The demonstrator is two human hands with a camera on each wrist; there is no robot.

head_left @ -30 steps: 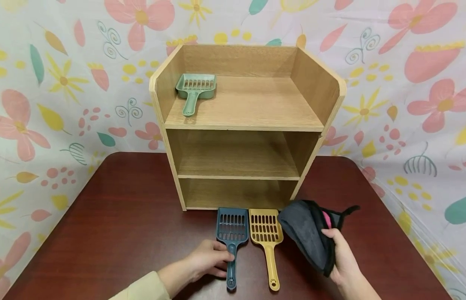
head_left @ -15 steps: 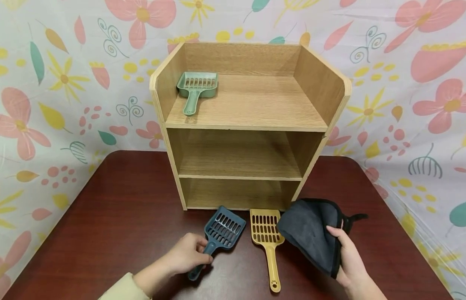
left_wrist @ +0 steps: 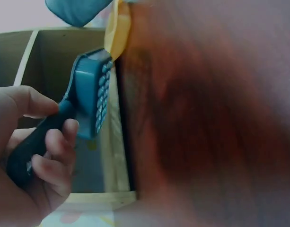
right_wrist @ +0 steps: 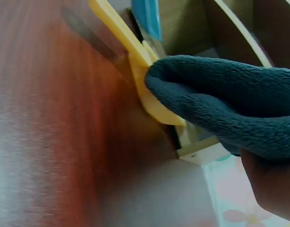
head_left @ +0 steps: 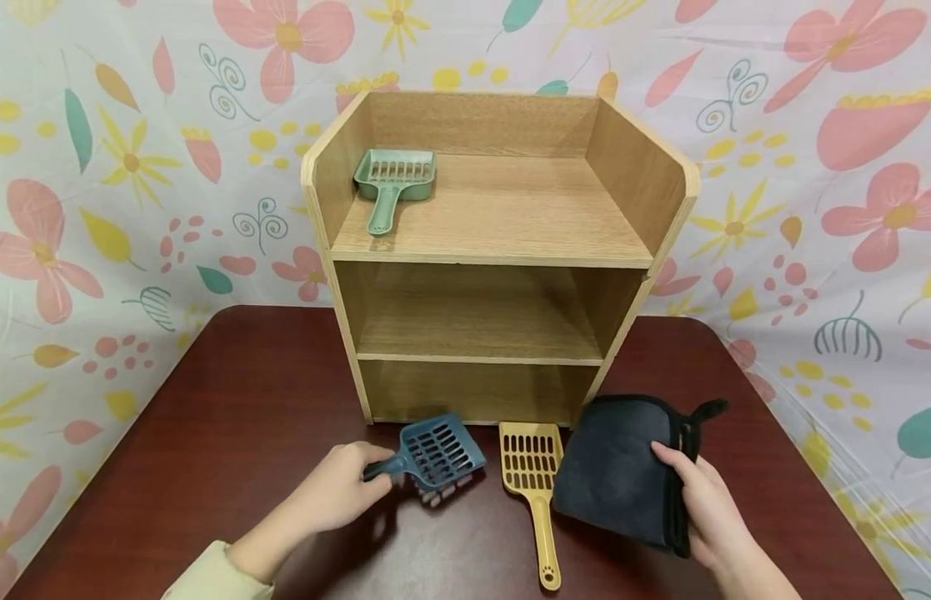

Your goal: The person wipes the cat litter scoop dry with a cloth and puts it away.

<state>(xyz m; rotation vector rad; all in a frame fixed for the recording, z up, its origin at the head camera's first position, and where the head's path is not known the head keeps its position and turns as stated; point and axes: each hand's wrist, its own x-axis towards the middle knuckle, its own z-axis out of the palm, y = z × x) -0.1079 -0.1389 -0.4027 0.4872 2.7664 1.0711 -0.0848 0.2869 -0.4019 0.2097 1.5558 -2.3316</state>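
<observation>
Dark red table [head_left: 210, 417], flower-patterned backdrop [head_left: 135, 275] behind; clock directions per head view. Blue scoop [head_left: 423, 457]: pinched at the handle between thumb and fingers of the left hand [head_left: 341, 487], the nearer hand. Slotted end lies between 2 and 3 o'clock from this grip, long axis running back toward 8; it appears raised clear of the table. Yellow scoop [head_left: 535, 492]: at 3 o'clock, handle toward 6. Dark pouch [head_left: 615, 471]: just beyond, gripped by the right hand [head_left: 708, 508], extending toward 10. Shelf [head_left: 491, 257]: at 12 o'clock, green scoop [head_left: 387, 193] on top.
</observation>
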